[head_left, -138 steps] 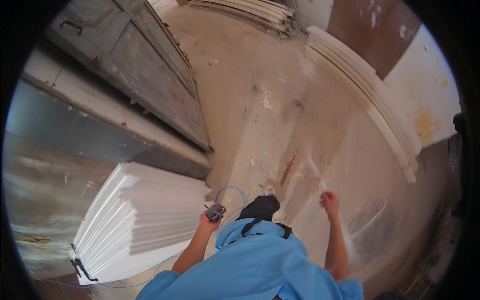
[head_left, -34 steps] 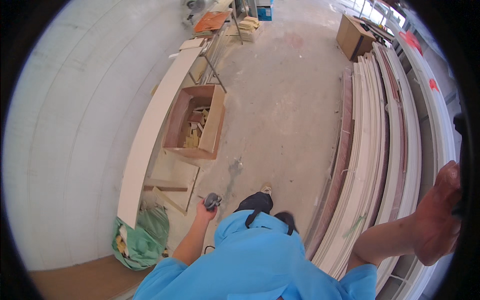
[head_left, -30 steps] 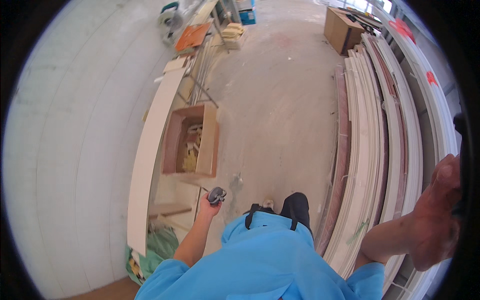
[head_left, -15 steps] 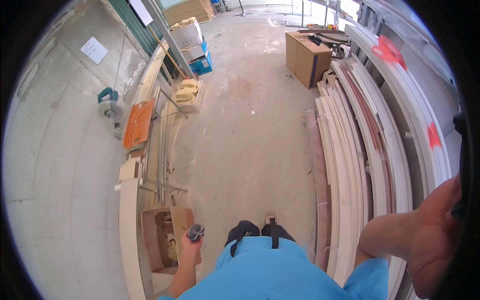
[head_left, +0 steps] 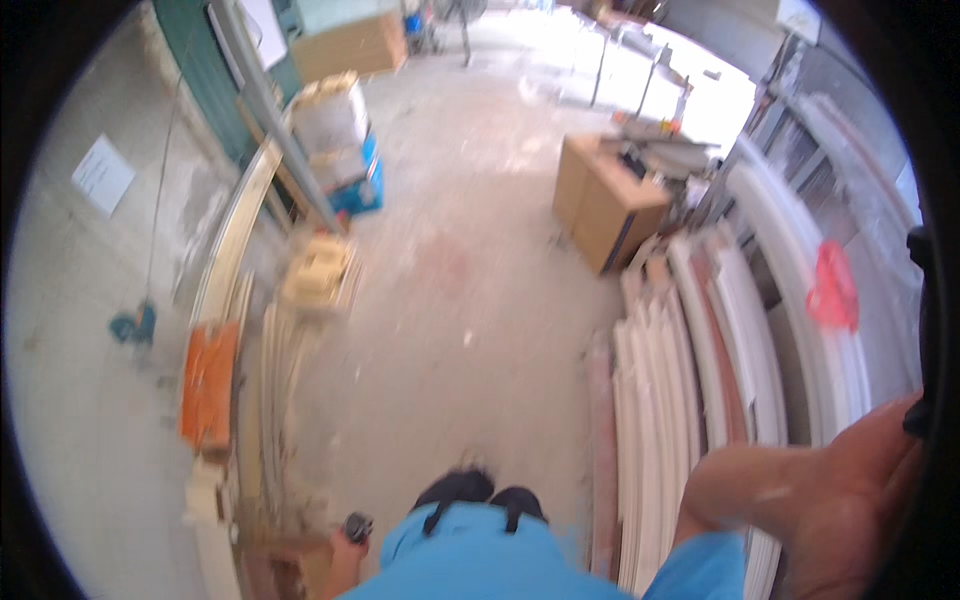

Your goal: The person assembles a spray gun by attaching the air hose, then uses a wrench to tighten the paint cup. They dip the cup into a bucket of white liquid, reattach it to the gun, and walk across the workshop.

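Beside the stack of long white boards point(head_left: 690, 400) on the floor, the raised right hand point(head_left: 850, 500) blurs close to the lens; its grip cannot be told. Left of the boards, the left hand point(head_left: 345, 550) is closed round one small dark tool point(head_left: 357, 525). Walking in this blur, I judge a trip over the board ends likely.

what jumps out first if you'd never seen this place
The long white boards stacked along the right side catch the eye first, with a red bag hanging above them. The right hand is raised close to the camera, and the left hand grips a small dark tool low down.
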`<control>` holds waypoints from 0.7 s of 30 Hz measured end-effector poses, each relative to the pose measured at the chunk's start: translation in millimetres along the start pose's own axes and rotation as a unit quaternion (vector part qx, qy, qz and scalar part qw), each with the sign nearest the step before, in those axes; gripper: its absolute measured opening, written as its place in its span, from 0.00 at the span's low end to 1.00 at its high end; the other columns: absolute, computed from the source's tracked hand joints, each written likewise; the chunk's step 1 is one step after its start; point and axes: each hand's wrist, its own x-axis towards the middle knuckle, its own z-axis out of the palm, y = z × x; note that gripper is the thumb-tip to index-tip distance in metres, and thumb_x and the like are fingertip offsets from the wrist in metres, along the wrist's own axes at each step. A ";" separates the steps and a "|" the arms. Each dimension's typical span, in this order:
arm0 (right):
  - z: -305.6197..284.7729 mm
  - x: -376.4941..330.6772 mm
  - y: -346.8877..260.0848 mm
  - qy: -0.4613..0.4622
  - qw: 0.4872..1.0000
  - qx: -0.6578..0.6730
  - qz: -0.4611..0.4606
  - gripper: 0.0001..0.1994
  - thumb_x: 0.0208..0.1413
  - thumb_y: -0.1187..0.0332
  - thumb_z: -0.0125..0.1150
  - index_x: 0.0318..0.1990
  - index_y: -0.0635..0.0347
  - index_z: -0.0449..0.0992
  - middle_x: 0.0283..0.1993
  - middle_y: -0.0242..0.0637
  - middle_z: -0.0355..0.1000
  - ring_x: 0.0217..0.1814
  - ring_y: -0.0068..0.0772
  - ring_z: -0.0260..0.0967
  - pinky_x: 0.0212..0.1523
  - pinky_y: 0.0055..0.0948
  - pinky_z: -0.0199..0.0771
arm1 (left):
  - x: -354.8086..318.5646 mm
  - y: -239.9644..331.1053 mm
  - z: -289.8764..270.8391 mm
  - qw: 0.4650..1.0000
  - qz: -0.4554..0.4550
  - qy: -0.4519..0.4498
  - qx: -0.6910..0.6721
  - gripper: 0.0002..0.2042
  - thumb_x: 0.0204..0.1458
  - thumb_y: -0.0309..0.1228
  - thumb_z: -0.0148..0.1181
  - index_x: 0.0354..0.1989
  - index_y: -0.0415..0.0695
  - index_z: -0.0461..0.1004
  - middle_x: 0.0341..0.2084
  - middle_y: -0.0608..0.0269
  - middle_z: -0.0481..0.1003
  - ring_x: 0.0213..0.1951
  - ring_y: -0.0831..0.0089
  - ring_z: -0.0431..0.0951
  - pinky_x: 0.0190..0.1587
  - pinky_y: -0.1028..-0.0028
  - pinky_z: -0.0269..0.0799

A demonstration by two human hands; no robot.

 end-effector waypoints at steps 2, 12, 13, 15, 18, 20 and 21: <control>8.3 -12.5 69.3 0.042 0.996 -0.079 0.020 0.14 0.68 0.72 0.60 0.56 0.70 0.79 0.50 0.43 0.80 0.43 0.26 0.73 0.44 0.23 0.73 | 29.7 59.5 76.2 0.980 0.064 -0.092 0.162 0.14 0.62 0.35 0.51 0.50 0.45 0.79 0.45 0.58 0.81 0.44 0.59 0.80 0.43 0.61 0.78; 27.2 -81.8 460.6 0.095 0.960 -0.194 0.177 0.13 0.67 0.73 0.60 0.55 0.70 0.79 0.50 0.44 0.79 0.45 0.27 0.74 0.46 0.25 0.74 | 187.9 256.4 609.4 0.428 0.623 -0.220 0.616 0.13 0.62 0.28 0.53 0.52 0.39 0.77 0.48 0.49 0.79 0.48 0.54 0.79 0.50 0.54 0.78; 37.5 -84.1 508.7 0.099 0.960 -0.189 0.183 0.13 0.67 0.73 0.60 0.55 0.70 0.79 0.50 0.44 0.79 0.45 0.27 0.74 0.46 0.25 0.75 | 196.3 286.7 661.6 0.405 0.627 -0.197 0.636 0.13 0.63 0.31 0.52 0.52 0.39 0.76 0.47 0.48 0.79 0.46 0.52 0.79 0.48 0.53 0.77; 64.3 -90.5 605.8 0.097 0.959 -0.172 0.203 0.13 0.67 0.73 0.60 0.55 0.71 0.79 0.50 0.44 0.79 0.45 0.28 0.74 0.46 0.25 0.75 | 194.2 319.4 684.1 0.372 0.582 -0.155 0.706 0.15 0.66 0.37 0.51 0.52 0.39 0.76 0.46 0.45 0.78 0.43 0.50 0.78 0.45 0.50 0.76; 117.0 -104.2 724.4 0.074 0.964 -0.143 0.212 0.13 0.67 0.74 0.61 0.55 0.71 0.80 0.50 0.44 0.79 0.46 0.28 0.75 0.47 0.25 0.75 | 178.3 321.4 703.4 0.439 0.500 -0.144 0.733 0.16 0.65 0.38 0.51 0.51 0.40 0.76 0.45 0.48 0.79 0.44 0.51 0.80 0.47 0.52 0.78; 154.5 -114.8 783.3 0.059 0.968 -0.125 0.208 0.13 0.67 0.74 0.61 0.55 0.71 0.80 0.50 0.44 0.79 0.46 0.28 0.75 0.47 0.26 0.75 | 186.7 325.5 751.7 0.606 0.456 -0.150 0.635 0.16 0.64 0.37 0.51 0.51 0.41 0.77 0.44 0.53 0.81 0.45 0.54 0.82 0.50 0.56 0.80; 177.9 -119.4 807.8 0.051 0.970 -0.115 0.209 0.13 0.67 0.74 0.61 0.55 0.71 0.80 0.50 0.44 0.79 0.46 0.28 0.75 0.47 0.26 0.75 | 190.7 315.6 771.9 0.706 0.416 -0.179 0.544 0.16 0.63 0.37 0.51 0.51 0.41 0.78 0.44 0.56 0.82 0.46 0.56 0.83 0.51 0.58 0.81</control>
